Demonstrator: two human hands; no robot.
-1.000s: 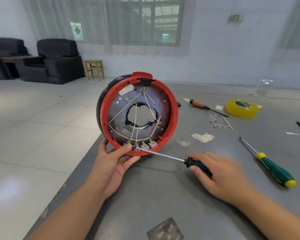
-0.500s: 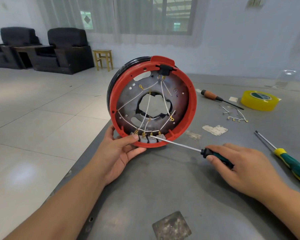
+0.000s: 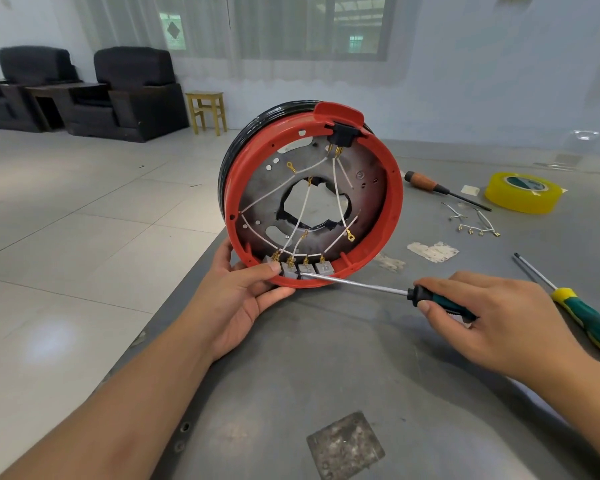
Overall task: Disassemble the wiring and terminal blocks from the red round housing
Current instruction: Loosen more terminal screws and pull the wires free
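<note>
Red round housing (image 3: 394,188) upright on edge at the grey table's (image 3: 326,358) left rim, gripped at its 7 o'clock by the left hand (image 3: 243,303), thumb just beside the grey terminal blocks (image 3: 298,268) at 6 o'clock. White wires (image 3: 300,213) fanning up from those blocks across the metal plate. Right hand (image 3: 492,317) curled around the green-handled screwdriver (image 3: 361,287), tip touching the blocks.

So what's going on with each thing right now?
Red housing: upright on its edge, held by left hand.
Terminal blocks: in the housing, wires attached.
White wires: connected inside.
Screwdriver: gripped by right hand, tip at blocks.
Green-yellow screwdriver: lying unused on table.
Wooden-handled screwdriver: lying unused.
Yellow tape: lying flat.
Loose wires: already off, on table.
</note>
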